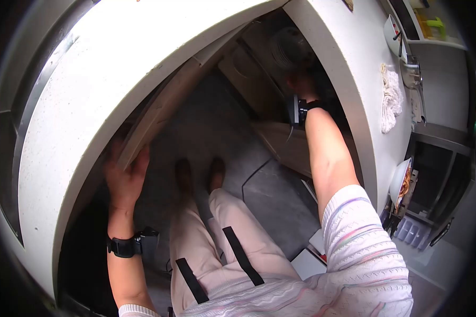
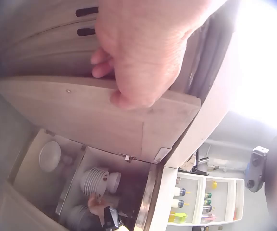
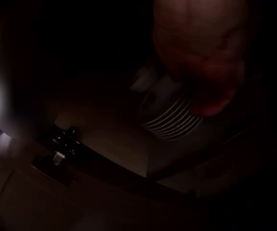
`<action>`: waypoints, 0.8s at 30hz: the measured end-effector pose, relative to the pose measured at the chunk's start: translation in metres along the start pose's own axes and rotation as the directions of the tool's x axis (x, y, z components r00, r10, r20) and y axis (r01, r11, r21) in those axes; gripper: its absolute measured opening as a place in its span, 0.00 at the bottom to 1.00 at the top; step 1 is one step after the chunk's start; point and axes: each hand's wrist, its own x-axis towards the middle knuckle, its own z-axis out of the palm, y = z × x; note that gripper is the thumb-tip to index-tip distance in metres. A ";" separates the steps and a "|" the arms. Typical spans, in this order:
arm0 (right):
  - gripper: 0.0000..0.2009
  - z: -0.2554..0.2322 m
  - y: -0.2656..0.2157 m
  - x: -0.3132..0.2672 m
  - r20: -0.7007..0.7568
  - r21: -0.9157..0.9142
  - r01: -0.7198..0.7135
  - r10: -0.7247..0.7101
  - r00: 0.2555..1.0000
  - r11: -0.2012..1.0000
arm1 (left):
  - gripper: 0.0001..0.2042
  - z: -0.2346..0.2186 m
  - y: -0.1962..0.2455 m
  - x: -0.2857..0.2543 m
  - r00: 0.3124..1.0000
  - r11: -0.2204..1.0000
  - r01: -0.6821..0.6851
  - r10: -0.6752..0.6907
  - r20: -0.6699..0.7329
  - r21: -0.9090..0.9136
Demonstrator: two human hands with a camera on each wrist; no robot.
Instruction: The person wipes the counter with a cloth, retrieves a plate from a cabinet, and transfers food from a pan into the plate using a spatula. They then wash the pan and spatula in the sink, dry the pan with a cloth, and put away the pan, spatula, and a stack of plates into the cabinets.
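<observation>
My left hand (image 1: 126, 182) grips the edge of an open wooden cabinet door (image 1: 166, 108). In the left wrist view, the thumb lies on the door's inner face and the fingers go over its edge. My right hand (image 1: 301, 83) reaches into the cabinet under the counter. There it is right at the edge of a stack of white dishes (image 2: 94, 182), with a white bowl (image 2: 113, 183) beside them. The right wrist view is very dark, showing the stack's rims (image 3: 172, 120) against the hand; I cannot tell whether its fingers close on a dish.
A white countertop (image 1: 116, 58) curves over the cabinet. A second door (image 1: 283, 145) stands open on the right. Another white bowl (image 2: 50, 156) sits in the left compartment. On the counter are a cloth (image 1: 391, 100) and a bowl of food (image 1: 402, 182).
</observation>
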 end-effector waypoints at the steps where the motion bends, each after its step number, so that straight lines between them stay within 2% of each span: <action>1: 0.14 0.004 0.003 0.006 -0.003 -0.003 0.002 -0.002 1.000 1.000 | 0.15 0.000 -0.003 0.001 1.000 1.000 -0.001 0.001 -0.003 -0.003; 3: 0.17 0.011 0.007 0.014 -0.158 0.021 0.007 -0.004 0.987 1.000 | 0.14 0.001 -0.009 0.002 1.000 0.993 0.004 -0.005 -0.008 -0.115; 4: 0.17 0.012 0.011 0.019 -0.158 0.020 0.011 -0.008 0.987 1.000 | 0.14 0.001 -0.016 0.002 1.000 0.993 0.005 -0.007 -0.011 -0.116; 6: 0.21 0.011 0.022 0.026 0.114 0.339 0.023 -0.065 0.991 0.941 | 0.14 0.000 -0.031 0.003 0.998 0.991 -0.047 0.040 -0.056 -0.129; 7: 0.21 0.014 0.029 0.028 0.116 0.338 0.024 -0.067 0.991 0.941 | 0.14 -0.001 -0.031 0.004 0.998 0.991 -0.044 0.037 -0.057 -0.129; 9: 0.18 0.022 0.040 0.030 -0.040 0.133 0.180 -0.176 0.984 0.975 | 0.14 -0.006 -0.027 0.007 0.997 0.989 0.038 -0.047 -0.061 -0.142; 10: 0.18 0.031 0.052 0.033 -0.038 0.131 0.182 -0.178 0.983 0.975 | 0.14 -0.007 -0.026 0.008 0.997 0.989 0.040 -0.050 -0.063 -0.145; 11: 0.18 0.040 0.062 0.036 0.049 0.324 0.041 -0.060 0.997 0.945 | 0.15 -0.007 -0.026 0.009 0.996 0.995 0.020 -0.028 -0.079 -0.095; 12: 0.17 0.049 0.072 0.038 0.157 0.492 -0.115 0.042 0.987 0.863 | 0.15 -0.007 -0.026 0.009 0.996 0.999 0.001 -0.005 -0.092 -0.044; 13: 0.17 0.037 0.064 0.034 0.158 0.490 -0.116 0.042 0.987 0.864 | 0.15 -0.006 -0.026 0.009 0.996 0.999 0.002 -0.006 -0.092 -0.045; 15: 0.21 0.001 0.037 0.023 0.206 0.554 -0.211 0.113 0.972 0.805 | 0.16 -0.005 -0.025 0.008 0.992 0.994 0.042 -0.054 -0.114 -0.104; 16: 0.21 0.002 0.040 0.024 0.207 0.553 -0.212 0.113 0.972 0.806 | 0.16 -0.004 -0.026 0.008 0.992 0.994 0.043 -0.055 -0.113 -0.105; 18: 0.24 0.003 0.047 0.028 0.070 0.226 0.041 -0.059 0.996 0.973 | 0.17 -0.004 -0.027 0.008 0.993 0.990 0.032 -0.048 -0.112 -0.136; 19: 0.24 0.005 0.049 0.028 0.071 0.224 0.041 -0.058 0.996 0.974 | 0.17 -0.003 -0.029 0.008 0.993 0.990 0.033 -0.049 -0.111 -0.138; 20: 0.24 0.007 0.053 0.028 -0.125 0.059 0.157 -0.149 0.981 0.986 | 0.17 -0.003 -0.031 0.008 0.992 0.995 -0.034 0.023 -0.123 -0.089; 21: 0.25 0.007 0.058 0.026 -0.297 -0.127 0.236 -0.264 0.918 0.963 | 0.17 -0.001 -0.031 0.008 0.987 0.994 -0.101 0.095 -0.131 -0.041; 22: 0.25 -0.002 0.052 0.022 -0.298 -0.132 0.233 -0.262 0.918 0.964 | 0.17 -0.001 -0.025 0.007 0.987 0.994 -0.104 0.097 -0.130 -0.045; 24: 0.27 -0.025 0.025 0.012 -0.359 -0.024 0.209 -0.204 0.911 0.978 | 0.16 -0.002 -0.006 0.001 0.988 0.995 -0.084 0.089 -0.127 0.044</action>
